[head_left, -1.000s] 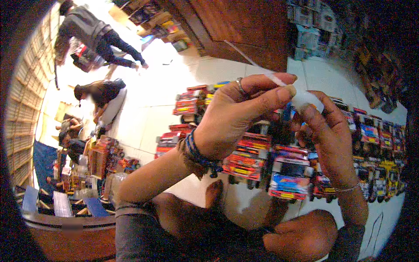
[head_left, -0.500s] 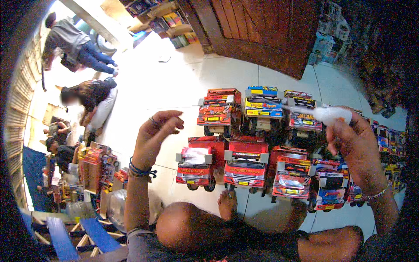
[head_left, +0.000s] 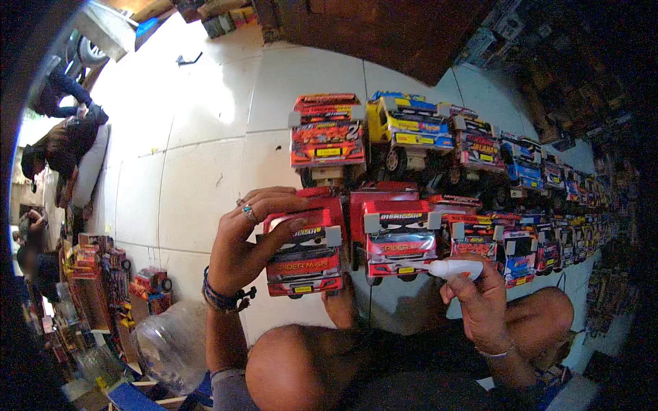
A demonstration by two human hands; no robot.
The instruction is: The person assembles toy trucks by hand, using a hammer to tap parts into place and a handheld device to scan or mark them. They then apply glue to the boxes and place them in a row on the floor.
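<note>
My left hand [head_left: 238,236] is closed over the top of a red toy truck [head_left: 303,270], its fingers on the roof and its thumb along the windshield. This truck stands at the left end of the near row. In my right hand [head_left: 480,301] is a small white squeeze bottle [head_left: 458,268] with a long thin nozzle. The nozzle points left across the lower front of a second red toy truck [head_left: 401,246]; whether it touches cannot be told. Small grey blocks stick out at the sides of both trucks' windshields.
Behind stands another row, with an orange-red truck [head_left: 327,140] and a yellow-and-blue truck [head_left: 411,127]; both rows run off to the right. A large clear plastic jar [head_left: 171,342] lies at lower left. A brown wooden panel [head_left: 356,34] rises at the back. People sit at far left.
My left hand has come down and right onto the red truck and taken hold of it. My right hand has brought the bottle down and left to the second truck. The view has shifted.
</note>
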